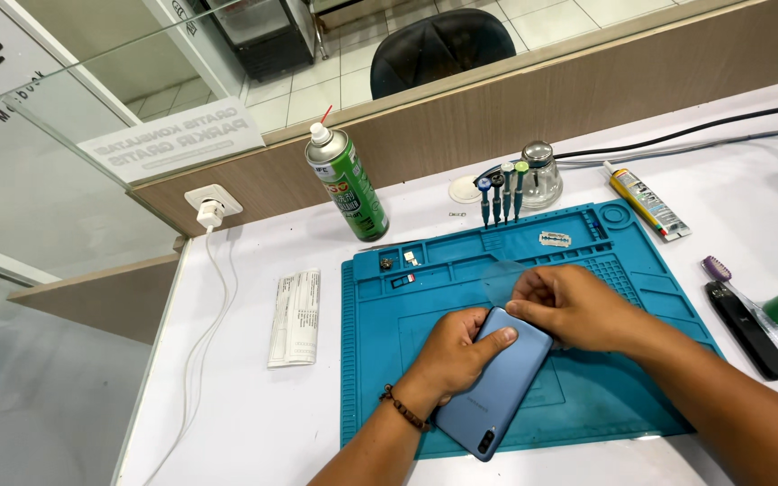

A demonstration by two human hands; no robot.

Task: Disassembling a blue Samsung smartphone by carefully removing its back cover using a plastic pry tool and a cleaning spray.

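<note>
From the head camera we see our left hand [455, 353] wrapped around a blue smartphone [497, 385] that lies back-up on the blue silicone repair mat [380, 378]. The thumb is pressed across the phone's upper back and the fingers are curled under its left edge. The phone's long axis runs on a diagonal, from its camera end near the mat's front edge up and to the right toward our right hand [569, 306]. That hand sits just beyond the phone's far end, touching it. Its thumb and fingers are pressed together on a thin, clear plastic film [500, 279], which rises from the pinch toward the back of the mat. So the right hand is at the phone's upper end and the left hand holds its middle.

The mat's small tray compartments along its top edge hold a few tiny parts [398, 261], too small to identify. A razor blade [555, 238] lies in another recess.

Behind the mat stand a green spray can [348, 184], a row of precision screwdrivers [502, 191] and a glass dispenser bottle [541, 175]. A glue tube [647, 202] lies to the right, and a folded paper [296, 317] to the left.
</note>
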